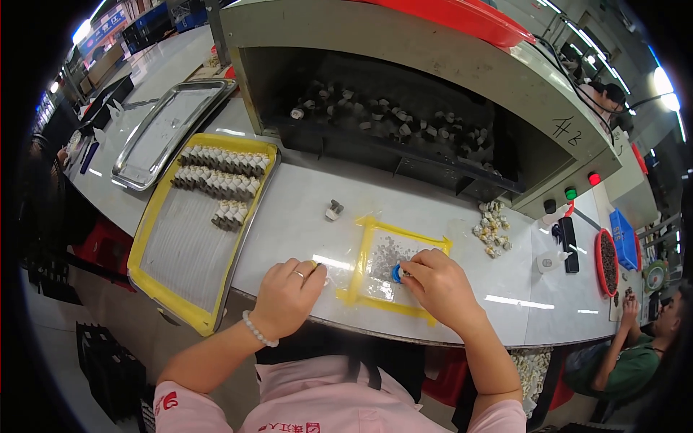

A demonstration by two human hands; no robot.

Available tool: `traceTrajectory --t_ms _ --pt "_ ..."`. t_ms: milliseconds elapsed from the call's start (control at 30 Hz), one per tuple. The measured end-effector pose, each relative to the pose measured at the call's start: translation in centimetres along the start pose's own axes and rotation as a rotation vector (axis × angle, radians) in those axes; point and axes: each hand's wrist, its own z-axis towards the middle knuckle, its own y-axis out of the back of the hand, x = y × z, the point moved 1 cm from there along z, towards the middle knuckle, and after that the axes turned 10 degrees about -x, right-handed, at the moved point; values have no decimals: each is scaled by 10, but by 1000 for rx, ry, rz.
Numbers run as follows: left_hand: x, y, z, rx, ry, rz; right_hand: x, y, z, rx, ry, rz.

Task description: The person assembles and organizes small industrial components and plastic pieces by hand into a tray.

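Note:
My right hand (444, 287) is closed in a pinch over a taped square, with a small blue ring-shaped piece (397, 273) at its fingertips. Just left of the square, my left hand (290, 297) has its thumb and fingers pressed together. A small white bit (327, 281) shows beside those fingertips; what they hold is too small to make out. Yellow tape (355, 280) frames the square, and small grey flat bits (390, 252) lie scattered inside it. Beyond my left hand, one grey-and-white part (333, 210) sits on the white tabletop (296, 216).
A yellow-rimmed tray (148, 216) with rows of white-and-grey parts lies left, near a metal tray (130, 164). A wide machine opening (404, 169) full of parts stands ahead. Right are a pile of whitish parts (492, 229), a red bowl (600, 270) and a seated co-worker (628, 361).

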Motion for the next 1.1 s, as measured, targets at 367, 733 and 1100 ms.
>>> traceTrajectory --t_ms 367,733,1100 --pt "-15 7 -4 271 -68 168 -5 1 -3 -71 -71 115" --pt "-13 -14 -7 33 414 -623 -7 -4 -11 -129 -165 240" --pt "-41 -56 5 -17 557 -935 4 5 -12 -187 -293 494"
